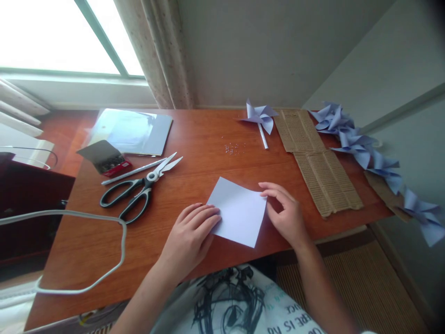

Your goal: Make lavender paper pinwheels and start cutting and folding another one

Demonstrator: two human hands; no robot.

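My left hand point(190, 234) lies flat, fingers stretched out together, their tips pressing the left corner of the pale paper square point(238, 211) against the wooden table point(194, 139); nothing is gripped, the palm just weighs the sheet down so it cannot slide. My right hand point(285, 214) curls loosely, and its fingertips point(267, 189) pinch at the square's right corner, as if keeping that edge in line. The square sits turned like a diamond near the table's front edge, directly between both hands and right in front of me.

Further out to the left lie black-handled scissors point(139, 192), blades open and pointing away, with a thin white stick point(134, 172) just beside them, both within easy reach. Behind them sit a small opened box point(106, 158) and a stack of sheets point(134, 131). A white cable point(104, 241) loops over the left part of the table. To the right lie strips of corrugated cardboard point(320, 162), a finished paper pinwheel point(260, 118) near the wall, and a row of more pinwheels point(368, 153) set aside along the right edge.
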